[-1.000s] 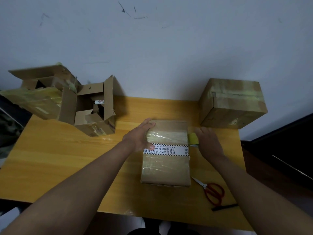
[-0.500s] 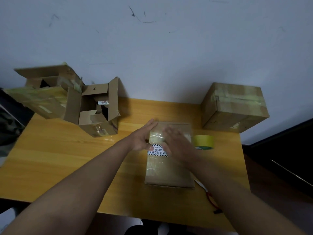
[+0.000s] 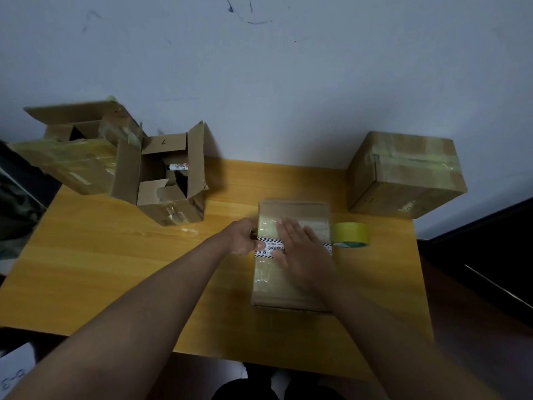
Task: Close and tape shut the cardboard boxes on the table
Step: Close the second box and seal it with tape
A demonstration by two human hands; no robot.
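right hand [image 3: 300, 249] lies flat, fingers straight, pressing the tape down on the flat box [image 3: 291, 281] under it, while the left hand [image 3: 242, 238] grips the box's left edge. looks like the smoothing step; yellow tape roll [image 3: 351, 234] sits just right of the fingertips. next job is probably the open box [image 3: 165, 180], far left, flaps up.

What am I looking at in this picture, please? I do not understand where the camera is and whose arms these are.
There is no machine. A person wears a camera on the head, so it looks forward and down at that person's own arms. The wooden table stands against a wall. The right hand presses flat on the taped box in the middle; the left hand grips its left edge. Neither hand holds a tool. A yellow tape roll lies just right of this box. At the back left are two open boxes, their flaps up. At the back right is a sealed box.
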